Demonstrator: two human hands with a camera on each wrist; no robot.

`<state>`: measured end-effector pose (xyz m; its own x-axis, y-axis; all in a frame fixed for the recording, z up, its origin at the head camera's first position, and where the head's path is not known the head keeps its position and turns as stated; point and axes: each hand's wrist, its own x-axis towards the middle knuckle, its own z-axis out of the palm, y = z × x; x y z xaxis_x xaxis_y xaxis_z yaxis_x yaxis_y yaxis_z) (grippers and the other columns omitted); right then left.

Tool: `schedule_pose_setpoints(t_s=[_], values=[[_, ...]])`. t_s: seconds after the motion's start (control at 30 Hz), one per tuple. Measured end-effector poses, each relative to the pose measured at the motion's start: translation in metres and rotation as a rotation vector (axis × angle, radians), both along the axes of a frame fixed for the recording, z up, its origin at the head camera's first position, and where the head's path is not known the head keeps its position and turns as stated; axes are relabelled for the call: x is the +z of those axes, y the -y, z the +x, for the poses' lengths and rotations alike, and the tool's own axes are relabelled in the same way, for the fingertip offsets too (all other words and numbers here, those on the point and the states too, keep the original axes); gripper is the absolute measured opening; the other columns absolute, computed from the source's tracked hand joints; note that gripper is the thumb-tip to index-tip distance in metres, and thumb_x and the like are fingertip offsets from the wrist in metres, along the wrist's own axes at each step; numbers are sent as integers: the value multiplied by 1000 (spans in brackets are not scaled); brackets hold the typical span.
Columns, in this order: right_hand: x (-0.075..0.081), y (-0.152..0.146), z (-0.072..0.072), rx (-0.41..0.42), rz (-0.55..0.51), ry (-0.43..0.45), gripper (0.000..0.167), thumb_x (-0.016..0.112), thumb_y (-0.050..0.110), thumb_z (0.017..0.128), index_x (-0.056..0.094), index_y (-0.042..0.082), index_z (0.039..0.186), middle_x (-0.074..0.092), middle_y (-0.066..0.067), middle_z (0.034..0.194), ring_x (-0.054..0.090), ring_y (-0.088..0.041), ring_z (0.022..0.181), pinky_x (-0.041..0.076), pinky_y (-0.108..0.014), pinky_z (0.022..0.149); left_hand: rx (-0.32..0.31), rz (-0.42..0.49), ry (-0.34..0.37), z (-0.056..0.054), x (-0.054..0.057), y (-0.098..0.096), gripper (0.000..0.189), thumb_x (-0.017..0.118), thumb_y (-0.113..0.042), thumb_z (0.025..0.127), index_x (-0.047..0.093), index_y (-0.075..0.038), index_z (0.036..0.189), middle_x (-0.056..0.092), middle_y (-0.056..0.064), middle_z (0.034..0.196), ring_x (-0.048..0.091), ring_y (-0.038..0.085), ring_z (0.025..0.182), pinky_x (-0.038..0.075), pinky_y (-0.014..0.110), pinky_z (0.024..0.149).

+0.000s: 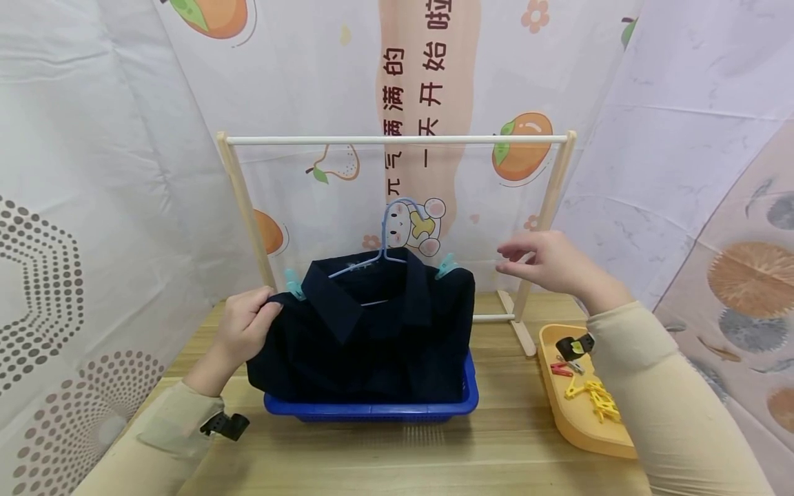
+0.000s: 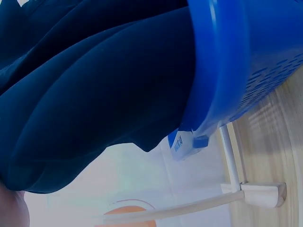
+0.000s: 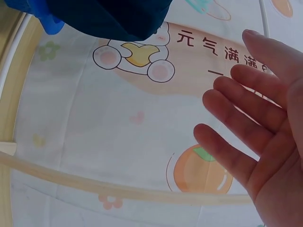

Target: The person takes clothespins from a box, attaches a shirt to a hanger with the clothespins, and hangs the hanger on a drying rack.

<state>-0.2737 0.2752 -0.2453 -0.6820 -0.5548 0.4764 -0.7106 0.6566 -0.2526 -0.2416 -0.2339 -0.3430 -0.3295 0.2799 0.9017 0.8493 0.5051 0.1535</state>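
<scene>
A dark navy collared shirt [image 1: 384, 351] hangs on a light blue hanger [image 1: 384, 238], its lower part down in a blue basket [image 1: 372, 410]. Turquoise clothespins clip it at both shoulders, one on the left [image 1: 294, 284] and one on the right [image 1: 446, 266]. My left hand [image 1: 245, 324] pinches the shirt at its left shoulder, outside the clothespin. To the right of the shirt, my right hand [image 1: 542, 262] is raised in the air, touching nothing. Its fingers are extended and spread in the right wrist view.
Behind the basket stands a wooden rack with a white top bar [image 1: 397, 140]. A yellow-orange tray [image 1: 583, 420] at the right holds yellow clothespins [image 1: 600, 399] and a red clothespin [image 1: 561, 370]. Patterned curtains surround the wooden table [image 1: 496, 441].
</scene>
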Motion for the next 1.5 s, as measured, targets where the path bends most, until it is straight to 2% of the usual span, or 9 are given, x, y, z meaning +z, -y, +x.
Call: schedule_pose_setpoints(t_s=[0.23, 0.53, 0.8, 1.07, 1.3, 1.5], values=[[-2, -7, 0, -63, 27, 30, 27, 76, 22, 93, 75, 3, 113, 75, -5, 98, 71, -21, 87, 59, -39, 71, 12, -3, 22, 1, 1, 3, 36, 52, 4, 88, 37, -17, 64, 27, -10, 61, 20, 1, 52, 20, 19, 48], [-3, -14, 2, -117, 53, 82, 31, 75, 25, 94, 74, 2, 115, 74, -4, 95, 70, -20, 86, 58, -41, 74, 27, -26, 67, 4, 7, 6, 33, 51, 2, 91, 39, -15, 65, 28, -7, 60, 23, 3, 52, 22, 21, 49], [0, -20, 7, -153, 66, 134, 37, 74, 28, 94, 72, 0, 118, 75, -5, 98, 71, -22, 90, 57, -46, 79, 71, -50, 103, 6, 11, 11, 32, 52, 1, 94, 42, -16, 68, 30, -9, 63, 27, 5, 53, 25, 23, 50], [-2, -26, 8, -188, 80, 181, 42, 74, 31, 94, 71, -1, 122, 74, -9, 104, 70, -28, 97, 56, -50, 81, 93, -78, 108, 5, 14, 14, 32, 53, 3, 93, 41, -16, 70, 29, -8, 64, 27, 6, 54, 26, 23, 51], [0, -29, 10, -195, 70, 204, 43, 74, 31, 94, 71, -2, 121, 75, -10, 105, 71, -28, 97, 56, -50, 81, 144, -77, 80, 5, 16, 17, 30, 55, 3, 92, 44, -15, 70, 30, -9, 63, 28, 6, 53, 25, 23, 51], [-1, -31, 11, -215, 76, 233, 45, 73, 33, 95, 70, -2, 123, 74, -13, 108, 70, -31, 101, 55, -52, 84, 159, -64, 68, 4, 16, 18, 32, 55, 1, 91, 42, -16, 68, 29, -9, 62, 26, 6, 53, 24, 24, 49]])
